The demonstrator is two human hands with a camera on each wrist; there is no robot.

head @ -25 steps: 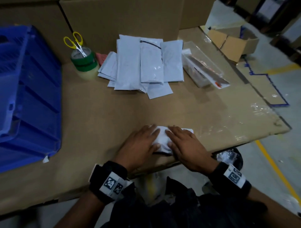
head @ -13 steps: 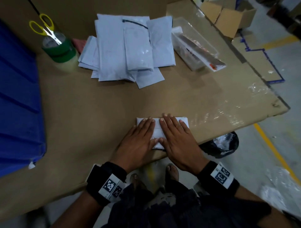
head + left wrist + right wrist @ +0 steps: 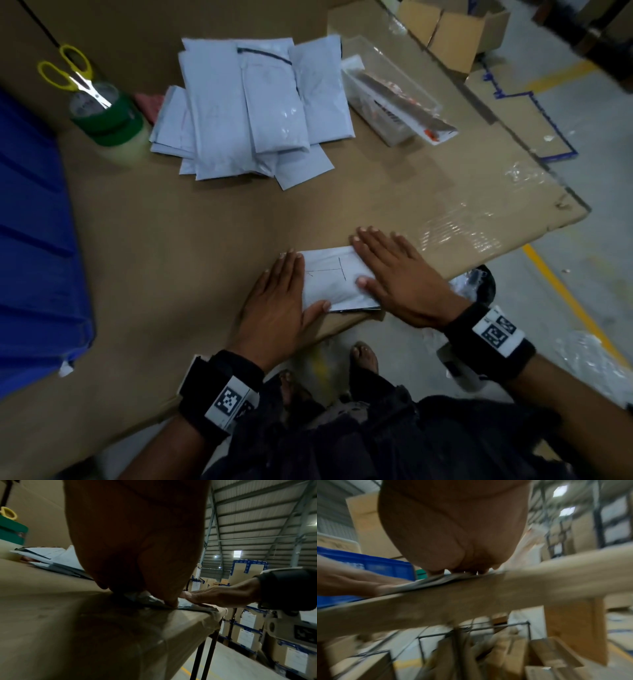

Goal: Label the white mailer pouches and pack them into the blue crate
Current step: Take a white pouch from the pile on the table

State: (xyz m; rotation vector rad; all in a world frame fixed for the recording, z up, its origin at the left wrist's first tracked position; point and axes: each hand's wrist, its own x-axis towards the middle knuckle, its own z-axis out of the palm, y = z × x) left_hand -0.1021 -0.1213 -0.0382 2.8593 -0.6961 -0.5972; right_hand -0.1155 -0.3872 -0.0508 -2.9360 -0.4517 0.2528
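Item 1, white mailer pouch (image 3: 334,277): lies flat on the cardboard-covered table (image 3: 191,246), at the table's near edge, its near corner at or just past that edge. Thin pen lines cross its top face; what they spell cannot be told.

Item 2, left hand (image 3: 277,308): rests palm down over the pouch's left end, fingers straight and together, thumb laid along the pouch's near edge. It grips nothing. The left wrist view shows the fingertips (image 3: 169,600) pressed onto the pouch.

Item 3, right hand (image 3: 400,281): flat on the pouch's right end, fingers straight and slightly spread, thumb on the pouch's top face. It presses, not grasps. The right wrist view is blurred but shows the fingertips (image 3: 453,570) down on the pouch.

Item 4, blue crate (image 3: 34,240): stands on the table, well to the left of the pouch; its inside is out of view.

Item 5, stack of white mailer pouches (image 3: 253,109): overlapping pile on the table, well beyond the pressed pouch.

Item 6, rolls of tape (image 3: 109,126): stacked left of the pile, green on top, yellow-handled scissors (image 3: 73,77) resting on them.

Item 7, clear plastic box (image 3: 390,99): just right of the pile, holding printed sheets.

Item 8, open cardboard box (image 3: 455,31): on the floor beyond the table's far right corner.
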